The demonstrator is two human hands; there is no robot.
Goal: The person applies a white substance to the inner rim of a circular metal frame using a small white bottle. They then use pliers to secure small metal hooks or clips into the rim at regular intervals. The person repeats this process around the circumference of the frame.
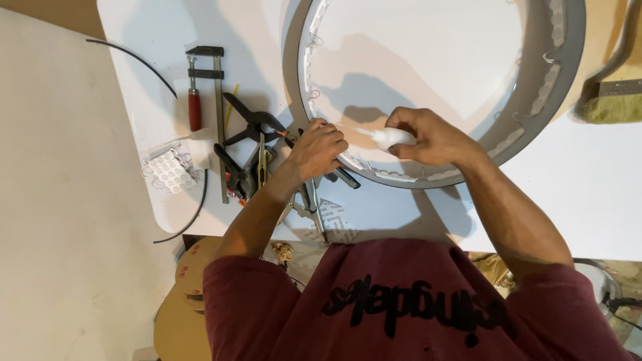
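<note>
Closest in, cardboard rounds (179, 314) sit by a pale floor (60, 220). On the white table (582, 180), left hand (316, 148) curls its fingers onto the ring (528, 127) rim; right hand (428, 137) is clamped around a white tube (390, 137). Clamps (244, 150) lie left, brush (612, 100) further back.

Your left is crowded by spring clamps (249, 144) and bar clamp (217, 113); inside the ring (528, 127), open board.
</note>
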